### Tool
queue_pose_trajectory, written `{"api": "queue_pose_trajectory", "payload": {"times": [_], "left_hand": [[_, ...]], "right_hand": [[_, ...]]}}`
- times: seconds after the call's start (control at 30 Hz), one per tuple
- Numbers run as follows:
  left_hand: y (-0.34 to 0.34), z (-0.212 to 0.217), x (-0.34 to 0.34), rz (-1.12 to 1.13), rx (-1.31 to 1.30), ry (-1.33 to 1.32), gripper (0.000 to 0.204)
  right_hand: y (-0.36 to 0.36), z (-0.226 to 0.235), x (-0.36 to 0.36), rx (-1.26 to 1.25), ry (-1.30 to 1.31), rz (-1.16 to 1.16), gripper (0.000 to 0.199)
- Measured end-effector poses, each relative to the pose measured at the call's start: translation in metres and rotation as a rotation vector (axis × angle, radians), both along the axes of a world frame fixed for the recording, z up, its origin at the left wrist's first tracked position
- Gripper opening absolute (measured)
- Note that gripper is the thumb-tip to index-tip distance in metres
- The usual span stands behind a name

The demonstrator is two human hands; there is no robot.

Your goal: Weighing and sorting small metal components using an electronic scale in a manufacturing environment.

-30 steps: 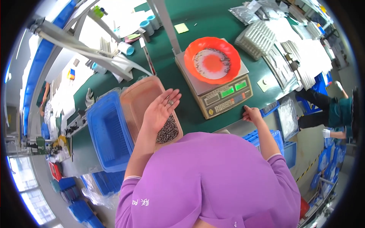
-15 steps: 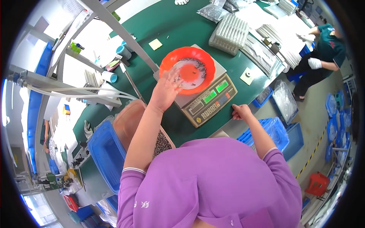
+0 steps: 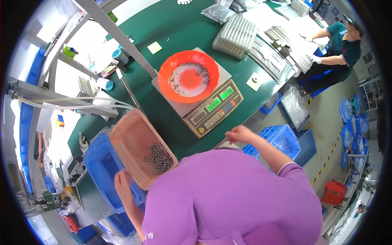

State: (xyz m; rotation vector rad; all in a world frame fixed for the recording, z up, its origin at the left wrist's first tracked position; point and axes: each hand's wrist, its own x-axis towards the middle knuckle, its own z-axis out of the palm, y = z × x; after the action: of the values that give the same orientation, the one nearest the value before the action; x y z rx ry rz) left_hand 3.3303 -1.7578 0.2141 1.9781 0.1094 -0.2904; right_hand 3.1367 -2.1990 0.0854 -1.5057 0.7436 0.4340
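Observation:
An orange-red bowl with small metal parts in it stands on the pan of a digital counting scale. No hand touches it. My left hand is beside the blue basket, near the end of the pink basket. Its fingers look bent but are smeared by motion. A heap of small metal parts lies in the pink basket. My right hand is by the table's front edge, right of the scale, fingers curled closed; what they hold, if anything, is hidden.
A metal post rises left of the scale. Stacked clear trays and a yellow note lie on the green table. Blue crates stand at the right. A co-worker in gloves handles strips at far right.
My left hand has left the bowl and moved down to the blue basket, uncovering the pink basket. My right hand has shifted left and slightly down, still curled. The view has shifted a little.

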Motion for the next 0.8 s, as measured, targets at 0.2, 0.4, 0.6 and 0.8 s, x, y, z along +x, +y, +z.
{"api": "queue_pose_trajectory", "payload": {"times": [0.2,0.4,0.6,0.8], "left_hand": [[0.031,0.025,-0.071,-0.585,0.638,0.388,0.047],[0.029,-0.066,-0.079,-0.144,0.051,0.631,0.051],[0.009,-0.097,-0.080,0.370,-0.621,0.825,0.058],[0.000,-0.102,-0.083,0.334,-0.611,0.703,0.055]], "right_hand": [[0.086,0.045,0.064,-0.082,-0.395,0.487,0.038],[0.148,0.089,0.120,0.013,-0.304,0.639,0.070],[0.169,0.070,0.117,-0.242,-0.355,0.594,0.073],[0.179,0.060,0.116,-0.275,-0.383,0.571,0.077]]}}
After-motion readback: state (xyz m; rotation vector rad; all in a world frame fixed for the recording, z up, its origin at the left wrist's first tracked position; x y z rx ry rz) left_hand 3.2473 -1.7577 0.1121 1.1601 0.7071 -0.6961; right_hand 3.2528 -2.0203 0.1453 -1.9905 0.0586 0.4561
